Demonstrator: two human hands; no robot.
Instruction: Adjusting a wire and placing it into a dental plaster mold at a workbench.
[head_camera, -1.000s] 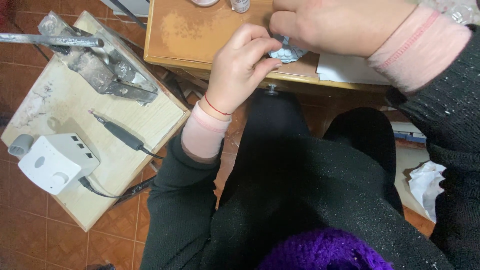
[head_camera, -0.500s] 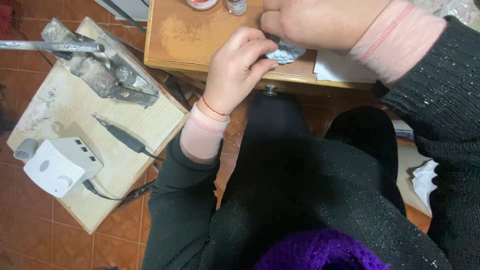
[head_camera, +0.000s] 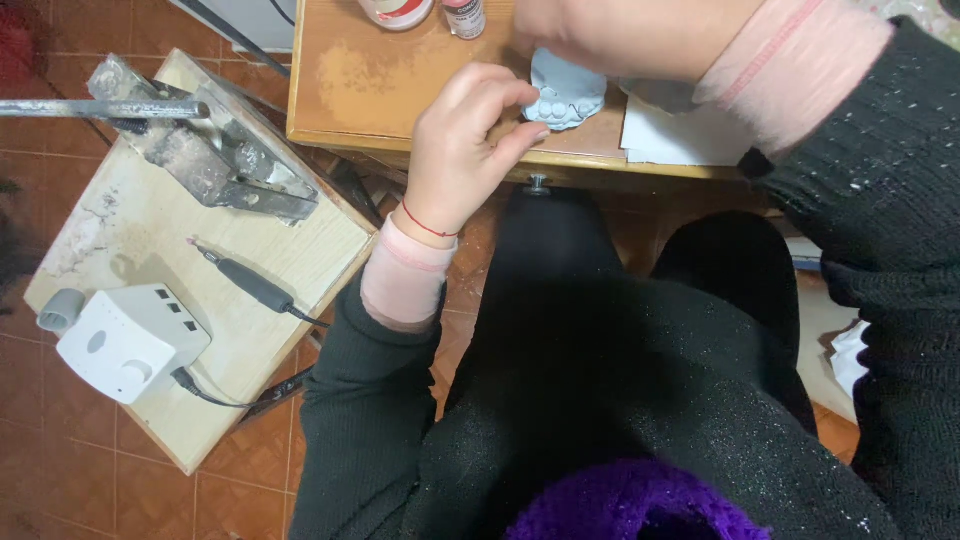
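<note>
While the left hand (head_camera: 470, 150) pinches the near edge of a pale blue dental cast (head_camera: 565, 92) on a wooden desk (head_camera: 390, 90), the right hand (head_camera: 640, 35), at one o'clock from it, covers its top; that grip is hidden.

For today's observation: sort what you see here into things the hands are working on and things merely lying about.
In use:
- pale blue dental cast, on the wooden table
- left hand, fingertips at the cast
- right hand, over the cast

Lying about:
- white control box
- black handpiece
- metal press
- two small jars
- white paper
</note>
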